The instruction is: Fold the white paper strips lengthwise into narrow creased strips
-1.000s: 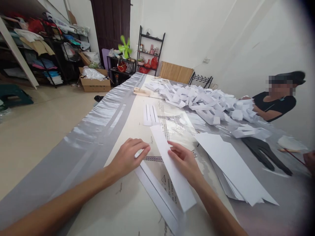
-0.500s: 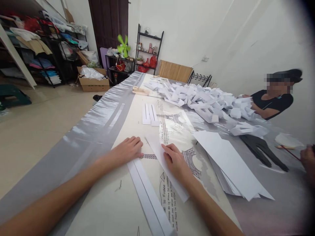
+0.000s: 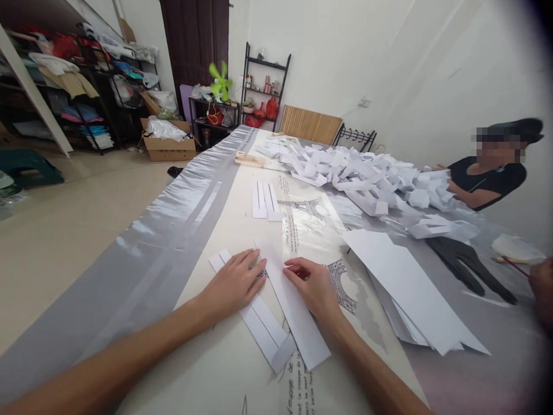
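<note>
My left hand lies flat, fingers stretched, on a folded white paper strip that runs from upper left to lower right on the table. My right hand rests with curled fingers on a second, wider white strip lying right beside the first; the fingertips press its upper part. Both strips lie on a cream table cover printed with Eiffel Tower drawings.
A stack of white sheets lies to my right. A big heap of folded white paper pieces fills the far table, where another person in a black top works. More folded strips lie ahead. Someone's hand shows at the right edge.
The wide strip, held up in my right hand a second ago, now lies flat. The folded strip has slid up the table, and my left hand now presses on it.
</note>
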### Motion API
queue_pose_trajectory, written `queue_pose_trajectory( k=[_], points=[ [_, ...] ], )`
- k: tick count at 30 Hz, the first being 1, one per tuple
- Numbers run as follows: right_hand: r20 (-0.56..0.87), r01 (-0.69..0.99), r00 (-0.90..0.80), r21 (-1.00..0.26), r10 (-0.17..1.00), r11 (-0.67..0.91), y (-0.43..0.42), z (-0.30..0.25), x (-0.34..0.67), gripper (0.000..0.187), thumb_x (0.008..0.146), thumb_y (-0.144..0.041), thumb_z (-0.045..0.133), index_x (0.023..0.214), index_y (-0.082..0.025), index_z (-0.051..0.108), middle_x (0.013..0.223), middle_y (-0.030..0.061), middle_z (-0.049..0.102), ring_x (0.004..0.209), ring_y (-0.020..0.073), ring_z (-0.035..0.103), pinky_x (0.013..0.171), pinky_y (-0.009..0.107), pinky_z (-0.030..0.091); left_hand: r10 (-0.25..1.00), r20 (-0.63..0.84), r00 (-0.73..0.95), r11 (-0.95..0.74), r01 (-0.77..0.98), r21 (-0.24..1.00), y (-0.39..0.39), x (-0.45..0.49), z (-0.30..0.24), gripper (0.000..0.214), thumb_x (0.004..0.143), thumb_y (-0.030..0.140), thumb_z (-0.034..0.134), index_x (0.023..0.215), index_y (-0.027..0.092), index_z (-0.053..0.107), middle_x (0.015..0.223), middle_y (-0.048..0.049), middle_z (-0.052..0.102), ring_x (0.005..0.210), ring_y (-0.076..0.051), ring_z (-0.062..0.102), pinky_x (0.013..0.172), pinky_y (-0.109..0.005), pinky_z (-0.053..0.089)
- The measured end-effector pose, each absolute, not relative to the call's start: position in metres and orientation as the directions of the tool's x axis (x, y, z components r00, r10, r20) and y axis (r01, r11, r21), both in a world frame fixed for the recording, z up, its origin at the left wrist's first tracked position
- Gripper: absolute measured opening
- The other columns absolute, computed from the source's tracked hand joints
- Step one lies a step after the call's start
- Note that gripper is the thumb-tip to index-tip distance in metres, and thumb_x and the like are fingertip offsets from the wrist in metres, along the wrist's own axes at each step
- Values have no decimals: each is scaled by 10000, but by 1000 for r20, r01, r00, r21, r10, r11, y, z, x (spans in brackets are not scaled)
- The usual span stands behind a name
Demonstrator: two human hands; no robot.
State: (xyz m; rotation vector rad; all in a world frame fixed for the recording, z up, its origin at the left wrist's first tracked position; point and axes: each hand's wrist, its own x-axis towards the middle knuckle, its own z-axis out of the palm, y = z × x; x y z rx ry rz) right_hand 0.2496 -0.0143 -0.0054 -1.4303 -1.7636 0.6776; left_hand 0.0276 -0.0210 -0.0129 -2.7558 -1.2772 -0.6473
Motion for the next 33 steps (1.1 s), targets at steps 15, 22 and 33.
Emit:
queue_pose_trajectory(
  k=[15,22,33],
  points=[
    [249,498,-455,-725,855,476,-27,9,245,404,1028,-434,521,1378,-268,638,1460,52,594,1412,284,477,1176,551,395,686,408,603,-717,655,238,-12,20,-11,305,1032,272,486,1300,174,593,1358,-148,596,1321,-303,528,1078,-494,462],
    [265,508,-540,-654,799,561,-24,5,241,407,1055,-370,451,1442,-300,559,1553,22,493,1452,243,435,1203,489,386,657,397,641,-751,604,266,-6,12,-5,261,1017,233,498,1247,218,619,1281,-109,630,1274,-276,563,1073,-470,459],
    [258,531,-618,-560,743,636,-18,-2,248,527,1043,-282,458,1564,-316,390,1611,31,405,1479,255,393,1201,530,384,703,468,535,-676,708,205,-7,17,-7,333,1061,273,398,1330,147,547,1351,-153,621,1272,-278,579,1062,-457,481]
  ],
)
